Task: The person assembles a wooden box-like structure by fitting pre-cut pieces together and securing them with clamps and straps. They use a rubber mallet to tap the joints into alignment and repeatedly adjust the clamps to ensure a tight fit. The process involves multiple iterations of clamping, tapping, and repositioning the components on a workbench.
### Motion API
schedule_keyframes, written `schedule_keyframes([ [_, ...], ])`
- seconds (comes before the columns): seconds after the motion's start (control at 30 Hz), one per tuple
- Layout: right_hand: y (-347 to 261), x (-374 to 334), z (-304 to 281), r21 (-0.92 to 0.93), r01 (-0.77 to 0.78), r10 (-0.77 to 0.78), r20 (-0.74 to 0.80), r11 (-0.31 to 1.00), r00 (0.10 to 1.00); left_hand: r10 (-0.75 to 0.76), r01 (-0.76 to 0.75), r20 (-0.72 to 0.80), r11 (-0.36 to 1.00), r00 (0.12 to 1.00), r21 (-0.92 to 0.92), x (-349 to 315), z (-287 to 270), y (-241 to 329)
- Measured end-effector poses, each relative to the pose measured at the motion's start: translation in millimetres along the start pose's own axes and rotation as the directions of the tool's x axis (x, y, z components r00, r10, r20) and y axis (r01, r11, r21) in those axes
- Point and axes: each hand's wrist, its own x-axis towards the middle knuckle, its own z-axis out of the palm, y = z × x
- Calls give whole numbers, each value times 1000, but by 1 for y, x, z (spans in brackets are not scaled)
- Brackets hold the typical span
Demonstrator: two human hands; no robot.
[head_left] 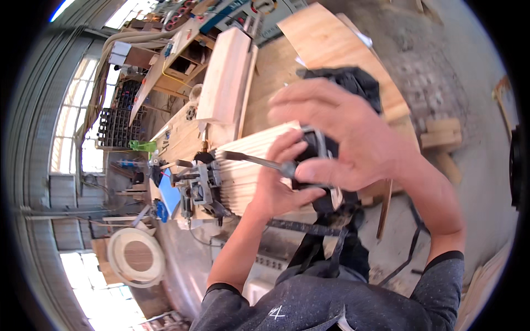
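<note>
A metal lever (259, 161) with a dark grip and a rounded end lies across the end of a ribbed wooden block (238, 182). My left hand (273, 185) is curled at that end, its fingers and thumb on either side of the lever's rounded end. What it grips is partly covered. Above it my right hand (353, 138) is spread and blurred by motion, fingers stretched out. The right thumb overlaps the lever's rounded end; I cannot tell if it touches. Behind both hands sits a black and grey metal fixture (317, 144), mostly hidden.
Metal clamps (204, 185) stand at the block's left end. A long squared beam (223, 77) lies on the workbench beyond. Further right are a plywood sheet (345, 55) and black cloth (353, 83). A round wooden ring (118, 256) stands at lower left, and wood offcuts (441, 135) lie right.
</note>
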Motion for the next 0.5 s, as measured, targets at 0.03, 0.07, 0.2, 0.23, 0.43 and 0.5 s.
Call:
schedule_keyframes([
  [0.03, -1, 22, 9, 83, 63, -70, 83, 995, 994, -8, 7, 52, 1000, 999, 21, -1, -5, -4],
  [0.07, -2, 41, 17, 78, 121, -133, 174, 990, 976, -18, 14, 121, 999, 992, 32, 2, -6, -4],
  [0.2, 8, 86, 36, -4, 352, -293, 546, 936, 785, 85, -70, 292, 996, 952, -63, 28, -11, -1],
  [0.23, 7, 97, 43, 38, 375, -324, 586, 926, 743, 100, -79, 268, 993, 958, -91, 26, -13, -2],
  [0.43, 3, 134, 92, 113, 77, -133, 929, 991, 345, 86, -13, 258, 962, 962, -274, 22, -2, -28],
  [0.5, 15, 133, 106, 377, -208, -261, 863, 903, 432, 130, -66, 236, 963, 963, -260, 14, -11, -21],
])
